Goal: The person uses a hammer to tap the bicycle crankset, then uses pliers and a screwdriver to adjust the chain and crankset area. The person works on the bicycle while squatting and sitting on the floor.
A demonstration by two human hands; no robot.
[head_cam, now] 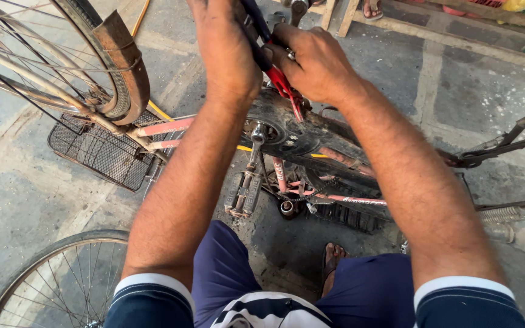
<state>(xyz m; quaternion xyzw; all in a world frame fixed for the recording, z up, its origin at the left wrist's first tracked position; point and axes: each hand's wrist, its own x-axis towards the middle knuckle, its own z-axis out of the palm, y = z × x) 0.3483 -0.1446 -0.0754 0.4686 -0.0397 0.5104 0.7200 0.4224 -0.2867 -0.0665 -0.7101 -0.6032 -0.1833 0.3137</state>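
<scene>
The chain case (311, 136) lies at the middle — pedal (244, 191) just below it, wire basket (101, 152) to its left under the mudguard (126, 61), a loose wheel (56, 279) further down-left, and the rear carrier (505, 143) to its right.

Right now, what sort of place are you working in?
Probably an open-air bicycle repair spot on grey paved ground. An upturned pink-framed bicycle lies under both hands, a loose spoked wheel rests nearby, and the right hand grips a red-handled tool.
</scene>
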